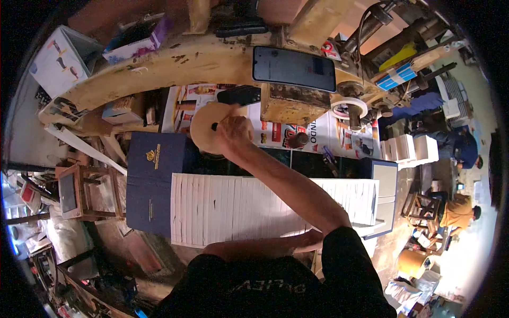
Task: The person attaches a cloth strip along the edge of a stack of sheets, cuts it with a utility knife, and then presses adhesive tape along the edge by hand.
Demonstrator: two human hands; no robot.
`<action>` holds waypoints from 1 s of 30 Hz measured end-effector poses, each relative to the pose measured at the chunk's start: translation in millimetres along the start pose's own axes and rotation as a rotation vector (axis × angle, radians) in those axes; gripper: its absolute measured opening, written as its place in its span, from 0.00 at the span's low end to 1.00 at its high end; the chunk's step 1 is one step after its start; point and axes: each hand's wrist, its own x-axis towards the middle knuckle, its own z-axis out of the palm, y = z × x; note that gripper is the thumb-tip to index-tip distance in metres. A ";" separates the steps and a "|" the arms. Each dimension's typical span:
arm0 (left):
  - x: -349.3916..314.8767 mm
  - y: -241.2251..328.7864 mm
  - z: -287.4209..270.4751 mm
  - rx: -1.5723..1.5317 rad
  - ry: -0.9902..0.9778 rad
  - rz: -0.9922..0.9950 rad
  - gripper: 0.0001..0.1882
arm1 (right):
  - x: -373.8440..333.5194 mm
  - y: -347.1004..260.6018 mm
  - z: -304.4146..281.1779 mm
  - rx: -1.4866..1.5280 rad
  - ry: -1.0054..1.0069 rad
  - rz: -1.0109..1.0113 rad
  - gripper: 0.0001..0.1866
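Observation:
A long row of white paper blocks (pixel 228 206), packed side by side with their edges up, lies right in front of me. My right arm reaches across it to the far left. There my right hand (pixel 236 132) is closed on the right side of a round tan roll (pixel 204 127) with a dark centre hole. My left forearm lies along the near side of the row. My left hand (pixel 310 241) is beside the row's near edge, close to my right sleeve, and its fingers do not show clearly. A dark blue cover (pixel 155 183) with gold marks stands at the row's left end.
A phone (pixel 294 69) rests on a wooden block (pixel 294 103) beyond the roll. A curved wooden beam (pixel 159 66) crosses the far side. Past the row's right end are a pale blue-edged board (pixel 384 193) and white stacks (pixel 408 149). Other people sit far right.

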 end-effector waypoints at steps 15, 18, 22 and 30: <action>9.8 -5.6 3.0 -0.045 -0.036 0.036 0.10 | 32.8 10.0 25.7 0.053 0.169 -0.073 0.56; 11.6 -6.8 0.8 -0.043 -0.033 0.037 0.10 | -0.4 -1.8 -15.6 -0.025 -0.001 -0.038 0.59; 24.4 -0.9 6.4 -0.086 -0.058 0.080 0.10 | 33.3 52.8 37.2 -0.090 0.588 -0.418 0.74; 26.7 -13.5 -4.6 -0.104 -0.064 0.061 0.10 | 35.5 12.4 -2.1 0.051 0.230 -0.213 0.81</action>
